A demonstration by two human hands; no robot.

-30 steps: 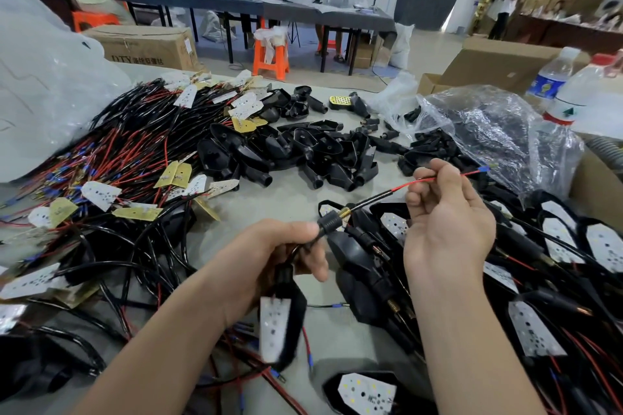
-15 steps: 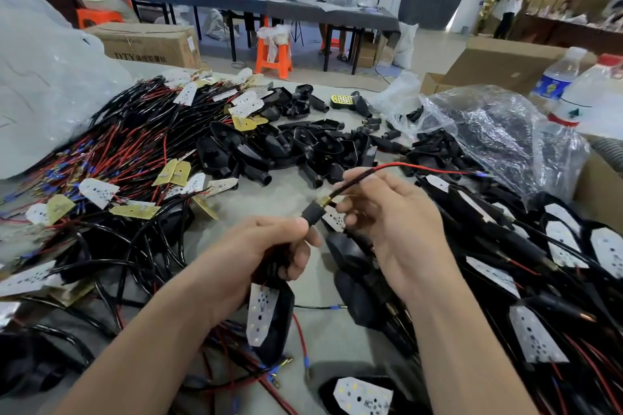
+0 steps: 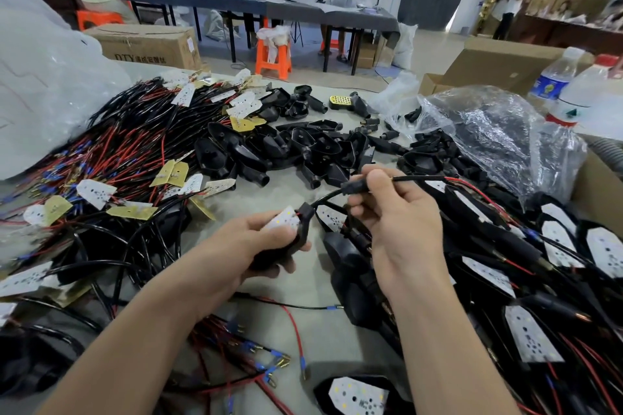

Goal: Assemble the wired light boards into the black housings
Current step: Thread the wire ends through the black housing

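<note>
My left hand (image 3: 256,246) grips a black housing (image 3: 296,239) with a white light board (image 3: 283,220) lying in its open face. Black and red wire runs out of the housing's neck up to my right hand (image 3: 394,222), which pinches a small black sleeve (image 3: 352,186) on that wire above the housing. A heap of loose wired light boards (image 3: 101,172) lies at the left. Empty black housings (image 3: 286,148) are piled in the middle. Finished housings with boards (image 3: 556,246) fill the right side.
A clear plastic bag of black parts (image 3: 488,131) sits at the back right beside two water bottles (image 3: 556,77) and a cardboard box (image 3: 600,192). A big white bag (image 3: 43,84) stands at the far left. Loose wire ends (image 3: 269,364) lie near the front edge.
My left hand has turned the housing so its board faces up. My right hand slid along the wire, and the black sleeve now sits farther from the housing.
</note>
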